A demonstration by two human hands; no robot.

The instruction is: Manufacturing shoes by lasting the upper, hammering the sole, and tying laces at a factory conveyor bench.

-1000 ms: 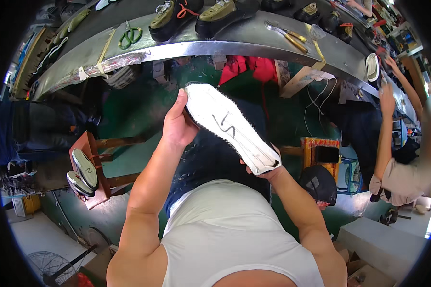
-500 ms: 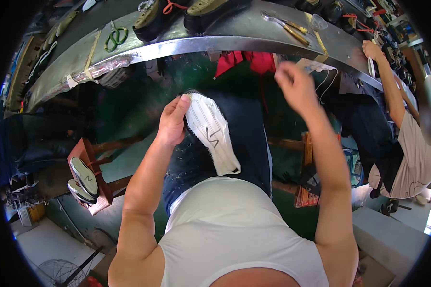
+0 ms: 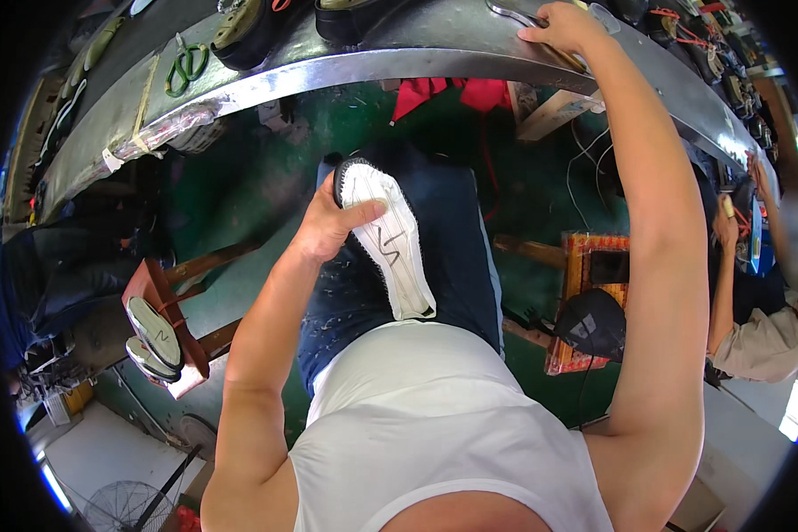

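My left hand [image 3: 332,217] is closed on the edge of a shoe [image 3: 387,235], its thumb lying across the white underside. That underside faces up over my lap and bears a dark handwritten mark. A black pleated rim shows around the toe end. My right hand [image 3: 566,28] reaches out to the metal bench and closes over a pair of pliers [image 3: 508,11] lying there. The metal head shows left of my fingers and a yellowish handle comes out below; my palm hides the middle.
Dark shoes [image 3: 239,35] and green-handled scissors [image 3: 186,65] are on the metal bench [image 3: 328,74]. A pair of shoe pieces [image 3: 155,332] rests on a wooden stool at left. At right are a stool with a patterned cover [image 3: 583,257], a black bag-like item [image 3: 591,324] and a co-worker [image 3: 765,341].
My right hand has moved up and forward from above the floor to the pliers on the bench. My left thumb has shifted further across the shoe's underside. The co-worker at right has changed position.
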